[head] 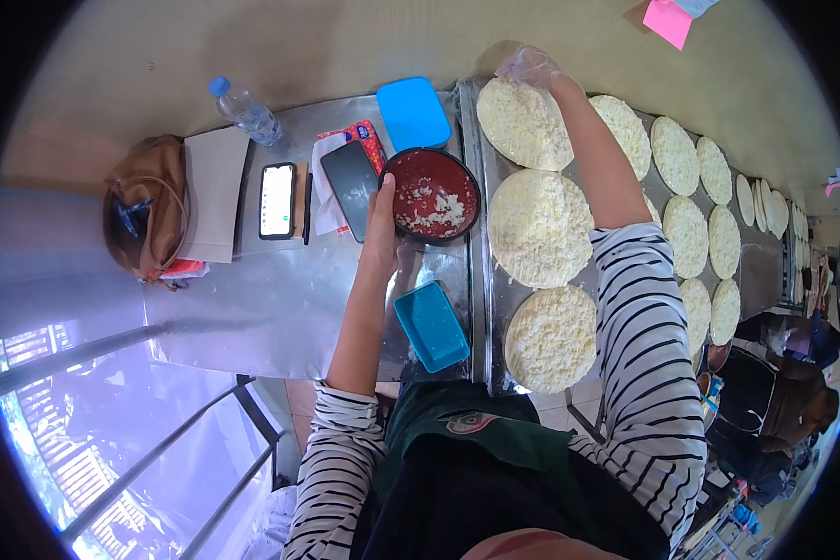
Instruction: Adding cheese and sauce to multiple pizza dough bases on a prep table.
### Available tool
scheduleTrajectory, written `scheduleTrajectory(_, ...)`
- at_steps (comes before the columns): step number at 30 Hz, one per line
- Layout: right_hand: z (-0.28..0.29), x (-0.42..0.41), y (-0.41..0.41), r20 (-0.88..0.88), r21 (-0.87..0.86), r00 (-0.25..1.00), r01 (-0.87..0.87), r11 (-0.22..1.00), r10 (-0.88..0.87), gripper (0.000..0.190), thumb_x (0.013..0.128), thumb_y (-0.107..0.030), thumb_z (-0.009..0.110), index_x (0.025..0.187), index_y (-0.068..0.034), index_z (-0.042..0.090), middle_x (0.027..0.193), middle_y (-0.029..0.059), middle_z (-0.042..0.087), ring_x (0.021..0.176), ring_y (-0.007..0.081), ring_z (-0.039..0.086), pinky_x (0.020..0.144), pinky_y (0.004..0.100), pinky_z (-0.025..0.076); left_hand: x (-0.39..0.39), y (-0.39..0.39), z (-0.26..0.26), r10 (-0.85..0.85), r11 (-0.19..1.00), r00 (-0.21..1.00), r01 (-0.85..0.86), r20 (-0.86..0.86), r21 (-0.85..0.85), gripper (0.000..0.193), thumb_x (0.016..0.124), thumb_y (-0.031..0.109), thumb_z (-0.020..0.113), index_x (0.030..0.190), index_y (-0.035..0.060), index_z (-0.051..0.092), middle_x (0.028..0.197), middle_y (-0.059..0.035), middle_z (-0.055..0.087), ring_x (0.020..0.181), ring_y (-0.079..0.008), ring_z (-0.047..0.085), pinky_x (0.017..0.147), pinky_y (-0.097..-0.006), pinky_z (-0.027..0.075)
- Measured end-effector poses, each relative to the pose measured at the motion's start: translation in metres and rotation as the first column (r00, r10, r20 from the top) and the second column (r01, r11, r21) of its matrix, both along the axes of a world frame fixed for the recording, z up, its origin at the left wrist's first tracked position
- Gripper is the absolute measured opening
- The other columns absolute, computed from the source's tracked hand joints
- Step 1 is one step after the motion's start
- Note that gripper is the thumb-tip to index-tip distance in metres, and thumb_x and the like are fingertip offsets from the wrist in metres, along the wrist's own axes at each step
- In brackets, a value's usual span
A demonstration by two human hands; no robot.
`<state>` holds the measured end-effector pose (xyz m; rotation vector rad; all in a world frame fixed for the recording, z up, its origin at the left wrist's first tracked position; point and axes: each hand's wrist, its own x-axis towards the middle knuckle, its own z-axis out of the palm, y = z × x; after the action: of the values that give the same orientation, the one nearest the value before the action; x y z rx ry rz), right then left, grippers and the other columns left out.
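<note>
My left hand [382, 227] grips the near-left side of a bowl [423, 183], dark outside and red-brown inside, with its thumb at the rim. A small heap of white grated crumbs, likely cheese, lies in the bowl. Clear plastic covers my right hand [530, 68], which is over the far edge of a round flat dough base [521, 122] covered with pale shreds. Its fingertips are blurred, so whether they pinch anything cannot be seen. Two more topped bases, a middle one [540, 227] and a near one [553, 339], lie in the same column.
Further topped bases [686, 234] fill the metal table [493, 336] rightward. On the left metal table are a blue lid [413, 113], a teal container [432, 327], a dark tablet or phone [352, 185], a lit phone [276, 201], a water bottle [248, 112] and a brown bag [143, 210]. People [777, 392] are at far right.
</note>
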<state>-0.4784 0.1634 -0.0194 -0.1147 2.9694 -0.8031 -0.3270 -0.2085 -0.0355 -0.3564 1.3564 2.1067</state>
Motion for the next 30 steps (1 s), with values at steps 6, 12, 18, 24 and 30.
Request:
scheduleTrajectory(6, -0.007, -0.004, -0.009, -0.018, 0.126, 1.0, -0.001, 0.992, 0.003, 0.019, 0.072, -0.007, 0.063, 0.089, -0.007, 0.073, 0.086, 0.0107, 0.07, 0.078, 0.0213, 0.066, 0.072, 0.0306, 0.051, 0.0, -0.002, 0.003, 0.013, 1.0, 1.0, -0.013, 0.004, -0.013, 0.074, 0.086, 0.057, 0.052, 0.13, 0.0004, 0.035, 0.12, -0.0137, 0.052, 0.11, -0.0238, 0.054, 0.093, -0.0401, 0.044)
scheduleTrajectory(12, 0.012, 0.009, -0.02, 0.034, 0.103, 0.998, -0.051, 0.993, 0.048, 0.017, 0.075, -0.009, 0.063, 0.089, -0.005, 0.072, 0.086, 0.0113, 0.07, 0.078, 0.0212, 0.066, 0.072, 0.0312, 0.051, -0.001, -0.006, 0.0, 0.042, 0.999, 0.999, -0.042, -0.005, 0.011, 0.074, 0.086, 0.056, 0.052, 0.13, -0.0004, 0.034, 0.119, -0.0138, 0.053, 0.109, -0.0235, 0.054, 0.093, -0.0397, 0.044)
scheduleTrajectory(18, 0.017, 0.048, -0.015, 0.191, 0.049, 0.981, -0.002, 0.999, -0.007, 0.019, 0.074, -0.007, 0.062, 0.089, -0.002, 0.071, 0.087, 0.0123, 0.07, 0.077, 0.0187, 0.066, 0.071, 0.0305, 0.051, 0.0, -0.006, 0.002, 0.019, 1.0, 1.0, -0.018, -0.02, 0.019, 0.072, 0.087, 0.056, 0.051, 0.13, 0.0001, 0.035, 0.118, -0.0134, 0.053, 0.106, -0.0222, 0.057, 0.091, -0.0377, 0.046)
scheduleTrajectory(24, 0.025, 0.093, -0.024, 0.148, 0.123, 0.987, -0.08, 0.989, 0.061, 0.019, 0.074, -0.007, 0.06, 0.09, -0.003, 0.071, 0.083, 0.0138, 0.069, 0.076, 0.022, 0.066, 0.07, 0.0315, 0.051, -0.001, -0.005, 0.004, -0.003, 0.999, 0.999, 0.005, -0.043, 0.04, 0.069, 0.088, 0.055, 0.05, 0.129, 0.0011, 0.037, 0.118, -0.0118, 0.054, 0.105, -0.0203, 0.057, 0.089, -0.0351, 0.047)
scheduleTrajectory(30, 0.02, 0.12, -0.021, -0.018, 0.272, 0.996, -0.079, 0.959, 0.087, 0.016, 0.072, -0.007, 0.062, 0.086, -0.004, 0.069, 0.09, 0.0141, 0.067, 0.084, 0.0269, 0.064, 0.072, 0.0338, 0.05, 0.011, -0.006, 0.018, -0.051, 0.998, 0.996, 0.054, -0.068, 0.031, 0.061, 0.091, 0.052, 0.045, 0.13, 0.0052, 0.042, 0.121, -0.0144, 0.056, 0.108, -0.0262, 0.058, 0.089, -0.0402, 0.05)
